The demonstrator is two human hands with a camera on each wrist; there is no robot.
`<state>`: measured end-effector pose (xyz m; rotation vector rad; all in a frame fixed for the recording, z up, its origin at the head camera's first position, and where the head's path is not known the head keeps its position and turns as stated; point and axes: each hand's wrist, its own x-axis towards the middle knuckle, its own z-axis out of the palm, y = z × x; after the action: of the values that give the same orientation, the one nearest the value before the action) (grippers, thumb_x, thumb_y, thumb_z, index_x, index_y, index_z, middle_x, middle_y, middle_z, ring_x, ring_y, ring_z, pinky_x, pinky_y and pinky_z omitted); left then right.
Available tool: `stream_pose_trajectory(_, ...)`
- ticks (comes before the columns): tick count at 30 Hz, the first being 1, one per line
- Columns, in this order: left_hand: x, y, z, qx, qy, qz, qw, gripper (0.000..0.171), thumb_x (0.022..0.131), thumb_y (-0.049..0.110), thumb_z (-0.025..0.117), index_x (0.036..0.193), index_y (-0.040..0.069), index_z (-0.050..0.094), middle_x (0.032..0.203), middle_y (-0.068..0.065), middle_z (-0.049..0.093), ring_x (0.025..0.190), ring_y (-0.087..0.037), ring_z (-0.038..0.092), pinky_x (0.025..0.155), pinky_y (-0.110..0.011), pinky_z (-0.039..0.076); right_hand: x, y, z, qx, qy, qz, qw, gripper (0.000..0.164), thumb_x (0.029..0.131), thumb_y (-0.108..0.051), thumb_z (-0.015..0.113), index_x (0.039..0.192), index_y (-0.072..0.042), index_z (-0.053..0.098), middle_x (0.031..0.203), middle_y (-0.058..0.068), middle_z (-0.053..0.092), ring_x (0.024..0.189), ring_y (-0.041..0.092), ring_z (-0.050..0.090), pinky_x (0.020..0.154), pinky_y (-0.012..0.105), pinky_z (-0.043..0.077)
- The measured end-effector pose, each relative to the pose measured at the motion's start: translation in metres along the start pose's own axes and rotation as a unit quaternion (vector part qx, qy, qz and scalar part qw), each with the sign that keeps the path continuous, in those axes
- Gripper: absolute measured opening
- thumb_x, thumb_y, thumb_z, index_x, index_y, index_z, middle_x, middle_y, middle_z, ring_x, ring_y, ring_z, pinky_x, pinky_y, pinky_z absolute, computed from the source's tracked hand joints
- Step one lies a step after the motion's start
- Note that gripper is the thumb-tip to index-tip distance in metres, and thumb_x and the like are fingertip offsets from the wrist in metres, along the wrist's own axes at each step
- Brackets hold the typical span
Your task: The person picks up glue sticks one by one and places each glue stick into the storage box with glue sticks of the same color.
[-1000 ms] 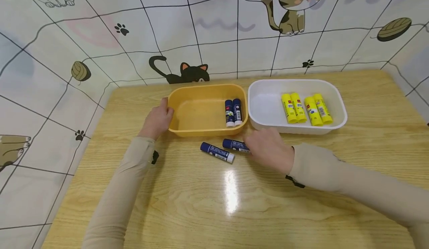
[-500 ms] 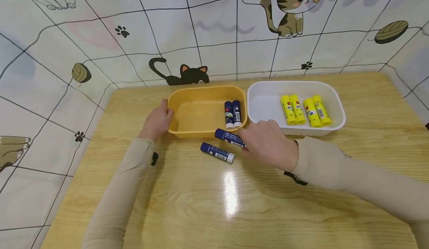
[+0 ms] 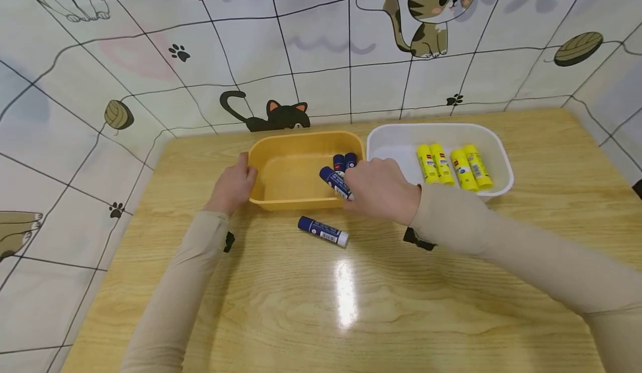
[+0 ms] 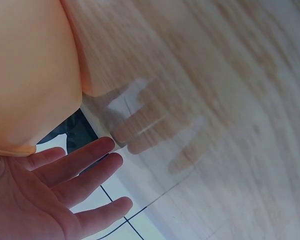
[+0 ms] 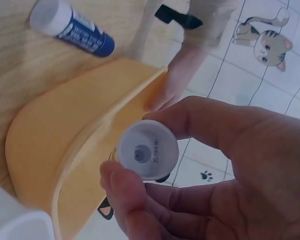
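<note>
My right hand (image 3: pixel 378 189) pinches a dark blue glue stick (image 3: pixel 336 182) over the right part of the yellow plastic basket (image 3: pixel 281 203). In the right wrist view, the hollow white base of this glue stick (image 5: pixel 147 150) faces the camera between thumb and fingers. My left hand (image 3: pixel 232 184) holds the basket's left end, thumb over the rim; in the left wrist view its other fingers (image 4: pixel 85 167) stretch out beside the outer wall. Two blue glue sticks (image 3: pixel 350 160) lie inside the basket, partly hidden by the held one. Another blue glue stick (image 3: pixel 322 232) lies on the table in front.
A white plastic basket (image 3: pixel 388 130) stands right beside the yellow one, with several yellow glue sticks (image 3: pixel 463 169) in its right half. Both stand near the back of the wooden table (image 3: pixel 281 306), close to a wall (image 3: pixel 321 49) printed with cats.
My right hand has lifted the blue glue stick off the table and carried it up and leftward over the yellow basket, turning it steeper. The left hand stays on the basket's end.
</note>
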<state>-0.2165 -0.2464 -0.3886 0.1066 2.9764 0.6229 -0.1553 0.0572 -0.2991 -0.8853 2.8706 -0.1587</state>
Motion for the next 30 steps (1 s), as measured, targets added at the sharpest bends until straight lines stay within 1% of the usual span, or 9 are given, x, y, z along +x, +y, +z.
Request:
stream_pose_trajectory(4,-0.002,-0.001,-0.001,0.001,0.003,0.001,1.0,0.044,0.101,0.023,0.03,0.139,0.001,0.03,0.101,-0.032,0.058,0.082,-0.041,0.055,0.077,-0.054,0.044,0.018,0.006,-0.005,0.017,-0.035,0.03,0.999,0.032,0.082,-0.034,0.071,0.065,-0.011,0.056,0.057,0.001,0.05,0.054,0.02,0.05,0.043,0.032,0.036)
stream_pose_trajectory(7,-0.003,-0.001,-0.002,0.001,0.005,0.001,1.0,0.045,0.101,0.023,0.03,0.14,0.001,0.03,0.104,-0.033,0.058,0.084,-0.042,0.055,0.079,-0.055,0.044,0.031,0.01,-0.006,0.03,-0.065,0.046,0.996,0.032,0.082,-0.037,0.072,0.071,-0.011,0.058,0.064,0.003,0.055,0.06,0.021,0.053,0.048,0.034,0.039)
stream_pose_trajectory(10,-0.004,-0.001,-0.002,0.001,0.004,0.0,1.0,0.046,0.101,0.023,0.03,0.141,0.001,0.029,0.106,-0.033,0.057,0.085,-0.042,0.055,0.08,-0.054,0.044,0.043,0.015,-0.006,0.03,-0.089,0.057,0.994,0.028,0.082,-0.036,0.07,0.076,-0.01,0.059,0.069,0.003,0.056,0.064,0.021,0.053,0.051,0.035,0.041)
stream_pose_trajectory(12,-0.003,-0.001,-0.003,-0.001,0.004,0.0,1.0,0.046,0.101,0.023,0.03,0.142,0.001,0.029,0.106,-0.033,0.057,0.085,-0.041,0.055,0.079,-0.054,0.044,0.049,0.017,-0.007,0.028,-0.101,0.066,0.992,0.026,0.083,-0.035,0.067,0.078,-0.01,0.06,0.068,0.002,0.057,0.063,0.021,0.053,0.052,0.035,0.042)
stream_pose_trajectory(15,-0.003,-0.001,-0.003,-0.002,0.004,0.0,1.0,0.046,0.101,0.023,0.029,0.141,0.001,0.028,0.104,-0.032,0.057,0.083,-0.041,0.054,0.078,-0.053,0.044,0.058,0.019,-0.01,0.031,-0.119,0.072,0.99,0.023,0.084,-0.032,0.063,0.078,-0.01,0.06,0.063,0.002,0.059,0.058,0.019,0.056,0.051,0.034,0.04)
stream_pose_trajectory(19,-0.002,0.0,-0.002,-0.003,-0.001,-0.002,1.0,0.045,0.101,0.022,0.029,0.14,0.001,0.029,0.102,-0.032,0.057,0.083,-0.041,0.054,0.077,-0.053,0.044,0.067,0.022,-0.012,0.056,-0.163,0.08,0.982,0.023,0.084,-0.032,0.06,0.08,-0.01,0.056,0.061,0.002,0.064,0.055,0.016,0.062,0.051,0.031,0.038)
stream_pose_trajectory(22,-0.001,0.0,-0.001,-0.006,-0.005,-0.002,1.0,0.044,0.101,0.023,0.03,0.14,0.001,0.029,0.102,-0.032,0.058,0.083,-0.04,0.054,0.077,-0.052,0.045,0.074,0.023,-0.011,0.059,-0.186,0.09,0.977,0.024,0.084,-0.034,0.059,0.075,-0.012,0.054,0.063,0.003,0.066,0.057,0.016,0.063,0.054,0.032,0.039)
stream_pose_trajectory(26,-0.002,0.001,0.002,-0.003,-0.007,0.0,1.0,0.045,0.101,0.022,0.03,0.14,0.001,0.029,0.1,-0.032,0.058,0.082,-0.041,0.055,0.076,-0.053,0.045,0.082,0.021,-0.011,0.049,-0.196,0.101,0.974,0.025,0.085,-0.033,0.059,0.07,-0.015,0.051,0.066,0.003,0.067,0.057,0.014,0.062,0.052,0.028,0.038)
stream_pose_trajectory(30,-0.003,0.0,0.002,0.008,-0.007,-0.001,0.9999,0.045,0.101,0.022,0.03,0.14,0.0,0.027,0.096,-0.032,0.057,0.079,-0.041,0.054,0.073,-0.053,0.045,0.084,0.014,-0.014,0.061,-0.178,0.081,0.979,0.024,0.085,-0.027,0.058,0.067,-0.015,0.048,0.061,0.002,0.062,0.048,0.009,0.054,0.046,0.021,0.033)
